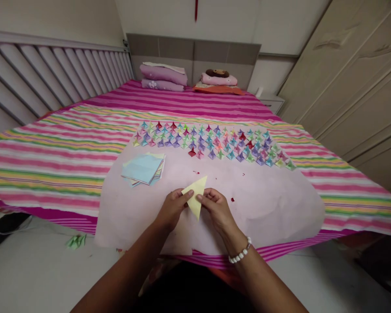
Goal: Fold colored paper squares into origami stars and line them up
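Observation:
A pale yellow sheet of origami paper (197, 189), folded into a triangle, is held up between my two hands above the white sheet (276, 195). My left hand (174, 208) pinches its left edge, thumb on the front. On the right side my right hand (217, 208) pinches it the same way, with a white bead bracelet at the wrist. Fingers behind the paper are partly hidden. Beyond the hands, rows of small folded paper stars (200, 141) in many colours stand on the white sheet. To the left lies a stack of coloured paper (143, 168), light blue on top.
A striped bedspread (52, 161) covers the bed under the white sheet. Small red scraps (233, 199) are scattered near my hands. Folded bedding (164, 76) sits by the headboard (226, 52). A crumpled green paper piece (76, 241) lies on the floor at left.

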A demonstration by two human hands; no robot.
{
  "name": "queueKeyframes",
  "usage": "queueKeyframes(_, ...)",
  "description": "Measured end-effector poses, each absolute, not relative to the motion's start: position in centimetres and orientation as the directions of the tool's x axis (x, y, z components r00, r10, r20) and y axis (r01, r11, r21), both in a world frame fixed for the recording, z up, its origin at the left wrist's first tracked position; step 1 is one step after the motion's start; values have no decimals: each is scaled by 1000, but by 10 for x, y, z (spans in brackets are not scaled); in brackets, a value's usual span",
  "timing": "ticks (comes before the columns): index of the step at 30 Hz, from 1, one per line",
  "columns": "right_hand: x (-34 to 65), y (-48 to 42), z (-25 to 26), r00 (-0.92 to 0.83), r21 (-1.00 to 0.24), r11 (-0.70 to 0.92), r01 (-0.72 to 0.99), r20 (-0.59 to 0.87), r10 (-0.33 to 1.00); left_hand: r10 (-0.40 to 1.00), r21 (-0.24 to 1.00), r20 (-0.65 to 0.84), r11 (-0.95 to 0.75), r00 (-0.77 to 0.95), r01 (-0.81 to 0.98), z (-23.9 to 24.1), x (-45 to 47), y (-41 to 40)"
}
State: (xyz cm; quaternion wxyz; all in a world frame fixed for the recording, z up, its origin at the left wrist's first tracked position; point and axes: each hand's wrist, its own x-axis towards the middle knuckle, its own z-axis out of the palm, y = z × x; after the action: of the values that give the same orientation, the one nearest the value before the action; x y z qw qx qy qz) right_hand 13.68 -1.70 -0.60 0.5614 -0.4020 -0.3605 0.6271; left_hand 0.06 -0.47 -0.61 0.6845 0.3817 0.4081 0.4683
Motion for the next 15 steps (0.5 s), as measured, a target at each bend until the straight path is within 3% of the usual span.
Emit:
queueKeyframes(5,140,-17,-4,-123,-884,-95,-458,-43,991,863,810,-125,374,490,-452,-8,1,-4)
queueKeyframes(15,140,-18,-1,-110,-890,-151,-429,-115,987,832,766,-226,473,507,-435,-12,2,-8)
